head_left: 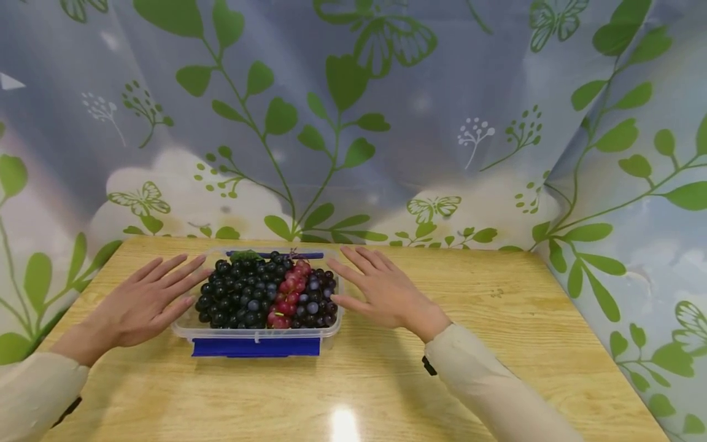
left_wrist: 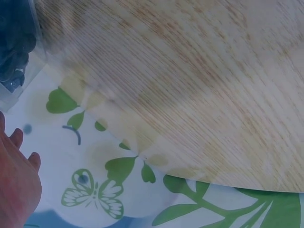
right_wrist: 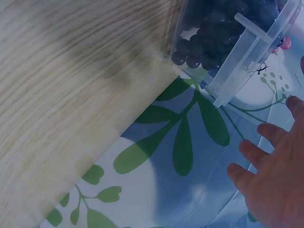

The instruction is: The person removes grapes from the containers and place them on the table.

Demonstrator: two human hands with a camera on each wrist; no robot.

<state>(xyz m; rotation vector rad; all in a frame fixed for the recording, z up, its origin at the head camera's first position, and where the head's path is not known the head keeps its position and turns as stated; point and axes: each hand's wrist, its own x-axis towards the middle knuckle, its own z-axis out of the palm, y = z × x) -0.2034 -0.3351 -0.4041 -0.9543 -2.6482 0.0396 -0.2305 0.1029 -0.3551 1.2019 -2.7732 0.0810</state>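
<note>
A clear plastic box (head_left: 256, 334) with blue clips stands on the table, filled with grapes. Dark grapes (head_left: 237, 291) fill its left and middle, a strip of red grapes (head_left: 289, 293) runs front to back, and more dark grapes (head_left: 317, 301) lie at its right end. A green leaf (head_left: 245, 255) shows at the back. My left hand (head_left: 151, 301) is spread, palm down, at the box's left side; my right hand (head_left: 381, 288) is likewise spread at the right side. Fingertips of both appear over or near the rim; contact cannot be told. Neither hand holds anything.
The wooden table (head_left: 469, 313) extends around the box. Behind it and to the sides hangs a cloth (head_left: 420, 135) printed with green leaves and butterflies, close to the table's back edge. Dark bands show at both wrists under the sleeves (head_left: 486, 380).
</note>
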